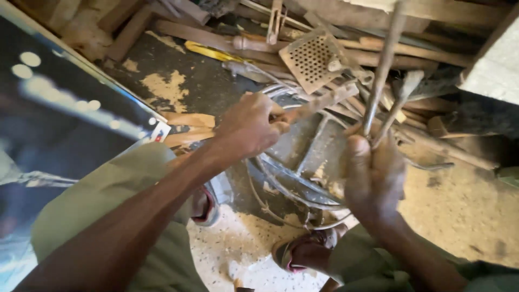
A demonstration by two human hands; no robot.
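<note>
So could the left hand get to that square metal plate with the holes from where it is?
Probably yes. The perforated plate lies on top of the wood pile just beyond the left hand, nothing covering it, though that hand already grips a wooden handle.

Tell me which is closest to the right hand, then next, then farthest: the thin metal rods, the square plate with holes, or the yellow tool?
Seen from the head camera, measured from the right hand:
1. Thin metal rods: gripped in that hand, rising upward.
2. Square plate with holes: above, slightly left, on the wood pile.
3. Yellow tool: farthest, upper left of the plate.
</note>
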